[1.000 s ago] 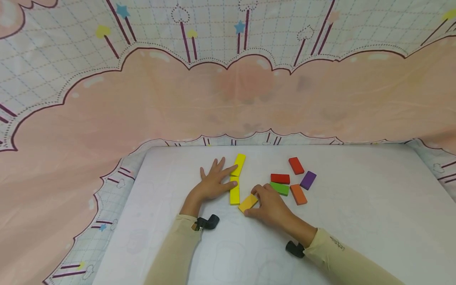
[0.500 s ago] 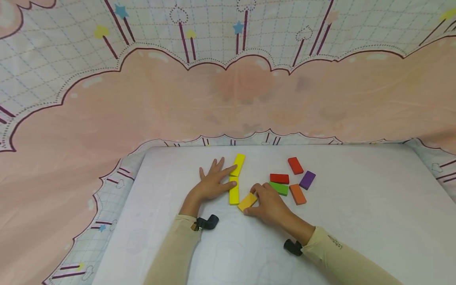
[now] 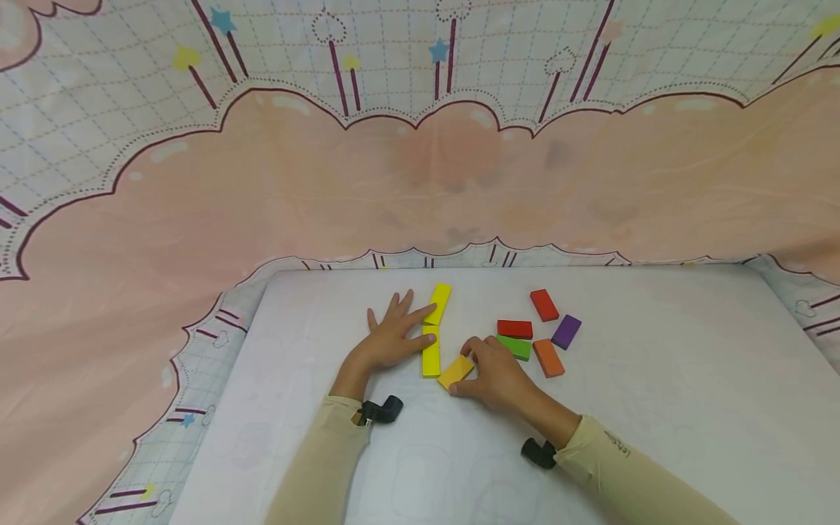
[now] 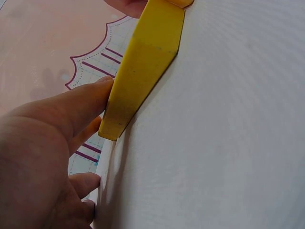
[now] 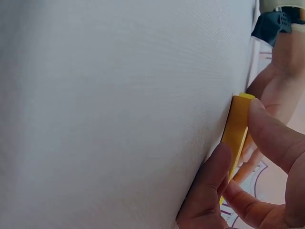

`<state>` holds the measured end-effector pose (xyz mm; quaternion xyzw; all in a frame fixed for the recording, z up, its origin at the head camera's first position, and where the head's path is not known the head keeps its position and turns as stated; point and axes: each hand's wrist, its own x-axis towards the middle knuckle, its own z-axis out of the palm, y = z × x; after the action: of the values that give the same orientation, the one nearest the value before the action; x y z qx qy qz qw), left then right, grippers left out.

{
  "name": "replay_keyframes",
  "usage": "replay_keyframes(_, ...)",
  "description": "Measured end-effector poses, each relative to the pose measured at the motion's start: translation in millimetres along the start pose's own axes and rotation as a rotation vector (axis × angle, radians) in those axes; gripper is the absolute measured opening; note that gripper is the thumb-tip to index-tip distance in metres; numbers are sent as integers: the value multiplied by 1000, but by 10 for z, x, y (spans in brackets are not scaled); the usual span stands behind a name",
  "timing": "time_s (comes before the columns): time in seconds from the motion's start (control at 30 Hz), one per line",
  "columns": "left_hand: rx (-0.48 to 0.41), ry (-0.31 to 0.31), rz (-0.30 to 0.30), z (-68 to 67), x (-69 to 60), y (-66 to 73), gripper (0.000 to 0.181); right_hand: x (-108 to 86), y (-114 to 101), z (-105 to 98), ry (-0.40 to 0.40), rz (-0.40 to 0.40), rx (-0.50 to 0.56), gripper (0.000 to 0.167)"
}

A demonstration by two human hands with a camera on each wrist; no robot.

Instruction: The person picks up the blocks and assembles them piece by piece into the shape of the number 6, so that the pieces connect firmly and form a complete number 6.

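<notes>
Two bright yellow blocks lie end to end on the table, the far one (image 3: 441,297) leaning slightly right, the near one (image 3: 431,360) pointing toward me. My left hand (image 3: 389,341) spreads its fingers over them: the index fingertip touches the far block and the thumb rests on the near one. In the head view, my right hand (image 3: 495,375) pinches an orange-yellow block (image 3: 456,372) between thumb and fingers. That block lies slanted, one corner at the lower end of the near yellow block. The right wrist view also shows the orange-yellow block (image 5: 236,125) held by its ends.
Right of my right hand lie a green block (image 3: 516,348), a red block (image 3: 515,329) against it, an orange block (image 3: 548,358), a purple block (image 3: 566,332) and another red block (image 3: 545,305). A patterned cloth (image 3: 315,197) hangs behind the white table (image 3: 656,379).
Both hands and all the blocks keep their places. Only a slight shift of the whole head view and a tiny movement of the right forearm show.
</notes>
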<state>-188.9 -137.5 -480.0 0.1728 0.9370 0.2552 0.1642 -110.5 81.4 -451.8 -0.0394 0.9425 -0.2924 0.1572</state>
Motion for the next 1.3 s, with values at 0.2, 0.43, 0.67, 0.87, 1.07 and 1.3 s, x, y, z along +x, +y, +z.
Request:
replay_keyframes(0.2,1,2,3,-2,-1,-4,64,0,-18,-8,-3,7,-1,55)
replay_keyframes(0.43,-2,-1,3,-10,-2,-2,64,-10,-24,-4,1,2,-2,55)
replay_keyframes(0.67,-8,0,8,-15,-10,-4,64,-2,-32,11,12,4,-10,55)
replay_keyframes(0.87,-8,2,13,-17,-15,-10,65,9,-22,16,8,8,2,56)
replay_keyframes(1.07,0,3,11,-5,4,-24,64,2,52,-32,-2,20,78,59)
replay_keyframes(1.3,0,0,-1,0,19,-24,64,-55,225,-232,88,2,60,52)
